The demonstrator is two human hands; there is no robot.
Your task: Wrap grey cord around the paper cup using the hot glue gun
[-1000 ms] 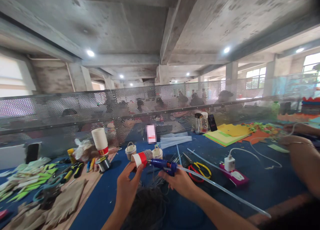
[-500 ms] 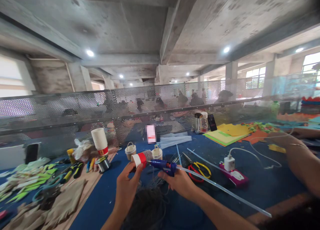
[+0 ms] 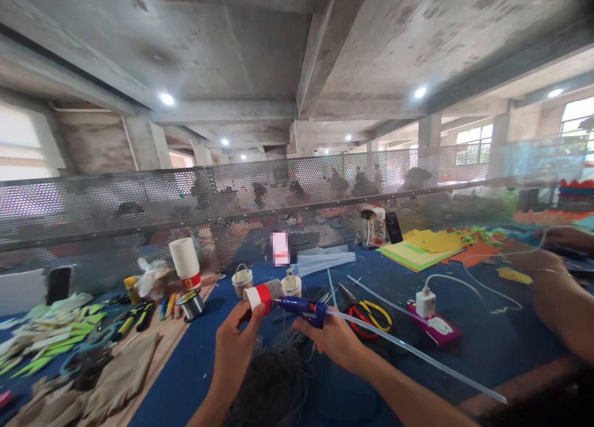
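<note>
My left hand (image 3: 236, 346) grips a small red and white paper cup (image 3: 262, 294) partly wrapped in grey cord, held on its side above the blue table (image 3: 487, 346). My right hand (image 3: 331, 337) holds a blue glue gun (image 3: 301, 306), its nozzle touching the cup. A long clear glue stick (image 3: 417, 356) trails from the back of the gun toward the lower right. A tangle of grey cord (image 3: 273, 383) lies below my hands.
Red and yellow scissors (image 3: 371, 315), a white plug on a pink power strip (image 3: 434, 322), two small baskets (image 3: 244, 278), stacked cups (image 3: 185, 263), pliers (image 3: 134, 315) and brown cloth (image 3: 116, 377) lie around. Another person's arm (image 3: 557, 303) reaches in at right. A perforated metal screen (image 3: 139, 210) backs the table.
My hands, the cup and the glue gun have barely shifted. The other person's arm at right has moved slightly, and a yellow scrap beside it shows more.
</note>
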